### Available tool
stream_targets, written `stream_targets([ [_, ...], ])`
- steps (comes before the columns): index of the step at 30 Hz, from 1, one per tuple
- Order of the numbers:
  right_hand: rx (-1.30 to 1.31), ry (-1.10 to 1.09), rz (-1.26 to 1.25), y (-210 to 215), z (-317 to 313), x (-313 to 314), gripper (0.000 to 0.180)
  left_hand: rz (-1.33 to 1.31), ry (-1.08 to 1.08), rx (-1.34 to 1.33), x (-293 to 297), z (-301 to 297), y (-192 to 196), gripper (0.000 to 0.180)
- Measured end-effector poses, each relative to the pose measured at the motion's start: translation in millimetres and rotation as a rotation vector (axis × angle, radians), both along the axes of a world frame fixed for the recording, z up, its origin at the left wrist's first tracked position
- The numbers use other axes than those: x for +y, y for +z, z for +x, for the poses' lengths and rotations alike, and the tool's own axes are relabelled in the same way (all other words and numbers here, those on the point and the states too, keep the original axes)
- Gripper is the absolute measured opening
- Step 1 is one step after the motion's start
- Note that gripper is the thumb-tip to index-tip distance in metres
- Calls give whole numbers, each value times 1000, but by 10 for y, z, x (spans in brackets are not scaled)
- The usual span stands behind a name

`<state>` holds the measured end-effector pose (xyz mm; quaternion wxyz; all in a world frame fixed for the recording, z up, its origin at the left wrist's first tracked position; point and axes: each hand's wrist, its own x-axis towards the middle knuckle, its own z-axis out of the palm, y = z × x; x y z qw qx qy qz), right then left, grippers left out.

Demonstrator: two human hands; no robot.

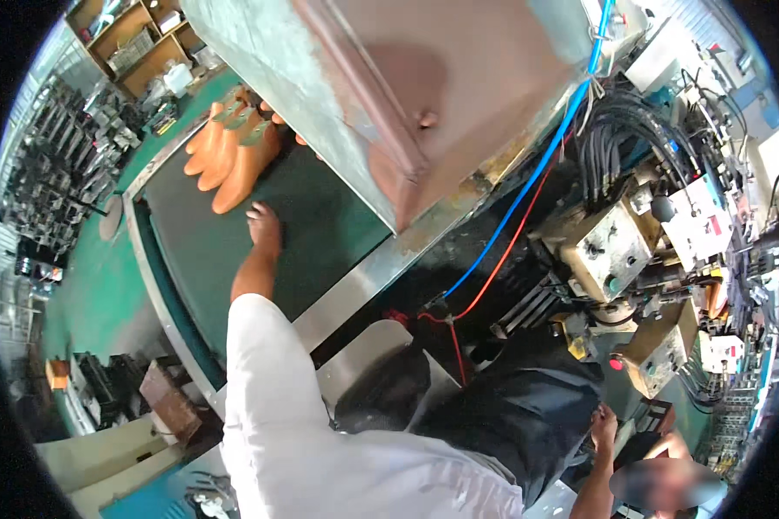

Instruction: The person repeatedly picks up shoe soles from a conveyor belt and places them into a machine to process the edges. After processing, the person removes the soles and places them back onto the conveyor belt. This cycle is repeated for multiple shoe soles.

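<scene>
My left hand (266, 227) reaches out over the dark green conveyor belt (312, 233), holding nothing that I can see. Its fingers are loosely bent and a little apart, just short of the toe of the nearest shoe last. Several orange shoe lasts (238, 169) with greenish tops stand together on the belt, toes toward the near left. A few more show partly at the edge of the big metal housing. My right hand (604, 427) is low at the right, beside my dark trousers. Its fingers are curled, and whether anything is in them is unclear.
A large metal housing (485, 78) covers the belt's far part. Blue hose (528, 186) and red hose hang beside it. At right stand control boxes (606, 246) and bundled black cables (619, 143). Another person (666, 450) is at lower right. Metal racks (69, 156) line the left.
</scene>
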<state>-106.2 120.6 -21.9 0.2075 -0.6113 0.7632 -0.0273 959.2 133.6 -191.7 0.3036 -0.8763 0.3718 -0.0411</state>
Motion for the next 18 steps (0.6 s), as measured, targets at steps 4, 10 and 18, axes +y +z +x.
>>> stream_targets([
  [4, 112, 102, -160, -237, -262, 126, 43, -254, -49, 257, -125, -555, -36, 57],
  [10, 12, -172, -169, -192, 314, -202, 51, -204, -327, 599, 238, -793, 266, 33],
  [18, 136, -320, -236, -399, 441, -161, 52, -857, -377, 863, -475, -1733, 968, 12],
])
